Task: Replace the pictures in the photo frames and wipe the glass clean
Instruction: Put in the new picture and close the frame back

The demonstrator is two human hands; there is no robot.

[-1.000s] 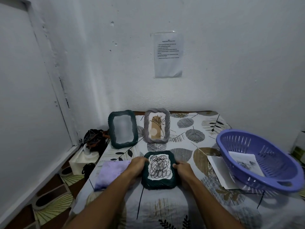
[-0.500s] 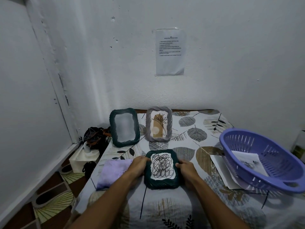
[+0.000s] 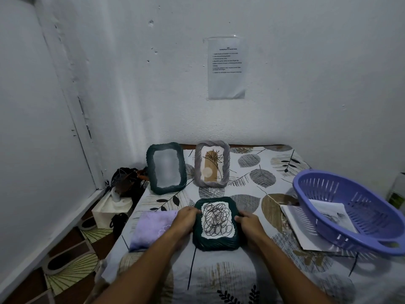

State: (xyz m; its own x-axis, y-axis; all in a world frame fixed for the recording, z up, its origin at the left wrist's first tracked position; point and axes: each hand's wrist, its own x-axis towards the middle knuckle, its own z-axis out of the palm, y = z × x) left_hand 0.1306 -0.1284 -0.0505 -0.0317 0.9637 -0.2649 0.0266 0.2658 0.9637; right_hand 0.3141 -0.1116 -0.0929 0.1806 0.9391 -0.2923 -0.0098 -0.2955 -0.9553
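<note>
The dark green, rope-textured rectangular photo frame (image 3: 215, 224) with a scribble drawing behind its glass lies near the table's middle, gripped at its sides by the left hand (image 3: 186, 219) and right hand (image 3: 248, 222). Seemingly it has its picture and awaits wiping with the soft lilac cloth (image 3: 153, 227) just left. Far back stand a matching green frame (image 3: 166, 168), blurred, and a grey twisted frame (image 3: 212, 163); loose prints lie in the slotted purple plastic basket (image 3: 350, 210) at right.

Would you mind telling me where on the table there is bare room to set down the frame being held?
Bare tablecloth lies near the person, below the held frame, and between the grey frame and the purple basket. It is crowded beside the left hand, where the purple cloth lies, and where papers sit under the basket.
</note>
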